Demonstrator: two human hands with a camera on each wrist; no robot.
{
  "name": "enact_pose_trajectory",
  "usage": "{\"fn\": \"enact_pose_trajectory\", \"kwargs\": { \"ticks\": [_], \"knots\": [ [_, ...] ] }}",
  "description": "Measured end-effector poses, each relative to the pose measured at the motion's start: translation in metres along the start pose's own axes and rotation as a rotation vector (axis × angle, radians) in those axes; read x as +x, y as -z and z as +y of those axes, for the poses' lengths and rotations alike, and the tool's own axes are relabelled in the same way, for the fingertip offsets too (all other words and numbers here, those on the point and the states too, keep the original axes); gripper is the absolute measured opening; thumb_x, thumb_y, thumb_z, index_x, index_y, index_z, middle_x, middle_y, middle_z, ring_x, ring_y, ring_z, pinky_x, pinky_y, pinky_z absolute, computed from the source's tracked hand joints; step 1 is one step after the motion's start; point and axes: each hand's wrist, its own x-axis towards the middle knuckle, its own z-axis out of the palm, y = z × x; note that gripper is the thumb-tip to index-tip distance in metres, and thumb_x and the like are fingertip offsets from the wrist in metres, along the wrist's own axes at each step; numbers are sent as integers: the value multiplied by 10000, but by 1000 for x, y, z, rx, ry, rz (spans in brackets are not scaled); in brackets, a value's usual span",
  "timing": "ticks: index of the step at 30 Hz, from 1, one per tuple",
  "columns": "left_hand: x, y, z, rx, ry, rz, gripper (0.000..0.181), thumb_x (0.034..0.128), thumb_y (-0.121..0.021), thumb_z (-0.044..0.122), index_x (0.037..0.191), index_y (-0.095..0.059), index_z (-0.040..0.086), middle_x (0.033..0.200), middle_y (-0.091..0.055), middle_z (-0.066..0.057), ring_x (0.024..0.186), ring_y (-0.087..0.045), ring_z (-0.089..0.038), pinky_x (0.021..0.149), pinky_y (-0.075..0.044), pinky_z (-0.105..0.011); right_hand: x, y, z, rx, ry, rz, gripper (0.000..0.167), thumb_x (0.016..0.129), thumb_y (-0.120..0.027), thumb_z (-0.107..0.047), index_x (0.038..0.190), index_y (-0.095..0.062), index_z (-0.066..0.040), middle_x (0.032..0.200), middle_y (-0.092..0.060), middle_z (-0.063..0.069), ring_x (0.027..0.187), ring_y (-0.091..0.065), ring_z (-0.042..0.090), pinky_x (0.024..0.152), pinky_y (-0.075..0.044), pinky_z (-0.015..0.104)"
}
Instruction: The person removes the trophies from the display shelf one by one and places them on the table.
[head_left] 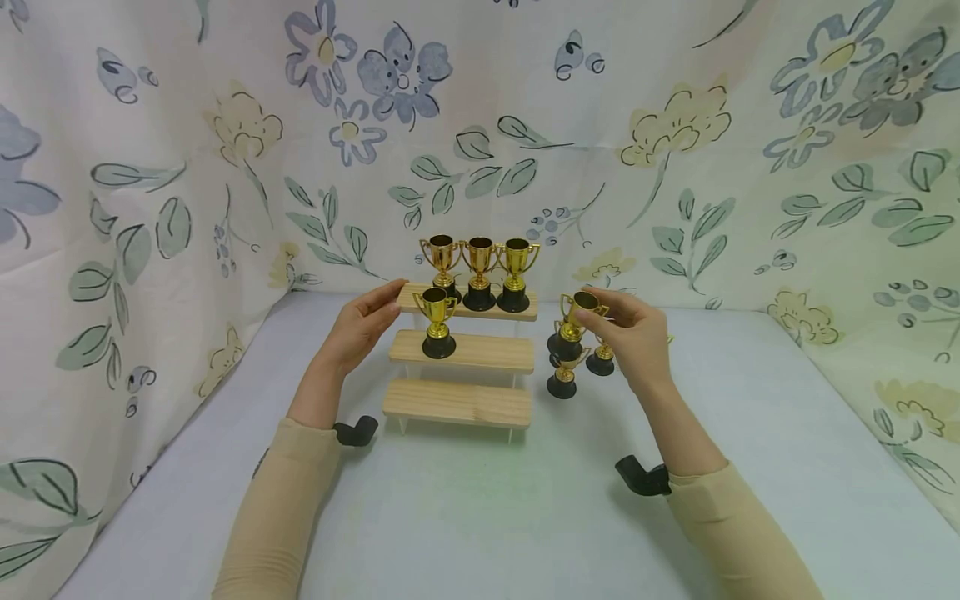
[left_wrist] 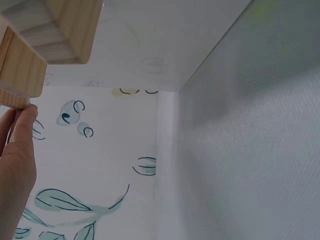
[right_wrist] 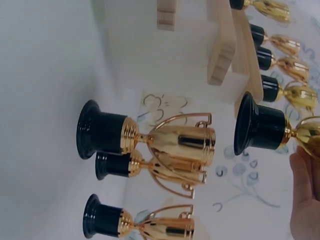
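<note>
A three-tier stand with wooden shelves (head_left: pixel 457 404) stands on the table. My left hand (head_left: pixel 358 329) grips the left end of its top shelf (left_wrist: pixel 14 99), with the thumb in front. In my right hand (head_left: pixel 637 337) is a gold trophy cup (right_wrist: pixel 265 127) with a black base, pinched by the cup and held off the table, right of the stand. Below it, three more trophy cups (right_wrist: pixel 182 145) stand on the table. Three trophy cups (head_left: pixel 478 262) stand in a row on the top shelf. One gold trophy cup (head_left: pixel 437 321) is on the left half of the middle shelf.
The white table (head_left: pixel 465 517) extends in front of the stand and to both sides. A flower-patterned cloth (head_left: pixel 480 192) hangs behind and along the sides. Dark wrist-worn pieces (head_left: pixel 641 477) stick out from both forearms near the sleeve cuffs.
</note>
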Motion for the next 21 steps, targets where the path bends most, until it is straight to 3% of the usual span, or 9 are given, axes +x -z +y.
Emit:
{"fn": "enact_pose_trajectory", "kwargs": {
  "ticks": [6, 15, 21],
  "knots": [
    [0, 0, 0, 0, 4, 3, 563, 1040, -502, 152, 1562, -297, 109, 1653, -261, -60, 1542, -236, -183, 1279, -263, -307, 0, 9, 4, -30, 1, 35, 375, 872, -772, -249, 1197, -710, -73, 983, -671, -281, 934, -656, -55, 746, -535, 104],
    [0, -1, 1, -13, 6, 5, 563, 1039, -501, 141, 1561, -295, 95, 1654, -257, -69, 1546, -227, -191, 1283, -253, -319, 2, 25, 13, -15, -12, 72, 377, 869, -775, -241, 1205, -709, -82, 936, -692, -291, 872, -667, -47, 775, -546, 86],
    [0, 0, 0, -14, 4, 4, 564, 1039, -502, 141, 1562, -296, 104, 1653, -262, -65, 1542, -239, -190, 1275, -269, -303, 2, 33, 18, -7, -61, 110, 372, 860, -784, -238, 1200, -716, -105, 888, -704, -293, 805, -660, -37, 652, -498, 127]
  ]
}}
